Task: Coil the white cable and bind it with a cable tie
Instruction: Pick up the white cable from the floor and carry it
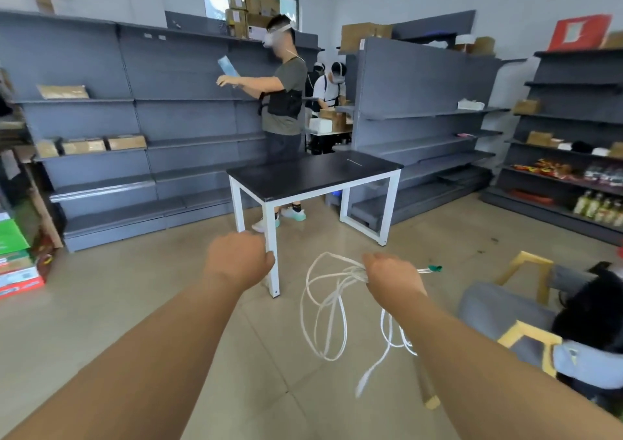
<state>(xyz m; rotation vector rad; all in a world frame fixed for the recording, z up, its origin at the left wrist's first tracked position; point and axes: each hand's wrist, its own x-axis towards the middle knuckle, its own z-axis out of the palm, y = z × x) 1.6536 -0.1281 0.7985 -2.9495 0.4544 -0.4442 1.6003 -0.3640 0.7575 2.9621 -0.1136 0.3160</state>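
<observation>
My right hand [391, 274] grips a white cable [325, 304] that hangs from it in loose, tangled loops over the floor. The cable's green-tipped end [435, 268] sticks out to the right of that hand. My left hand [237, 259] is held out to the left of the cable with its fingers curled closed, and I see nothing in it. A thin pale strip [354, 162], possibly a cable tie, lies on the dark table top [303, 176] ahead.
The white-legged table stands ahead of me on a tiled floor [135, 288]. Grey shelving [135, 119] lines the left, middle and right. A person [283, 102] stands behind the table at the shelves. A yellow-framed chair [526, 321] sits at the right. Boxes [17, 264] are stacked at the left.
</observation>
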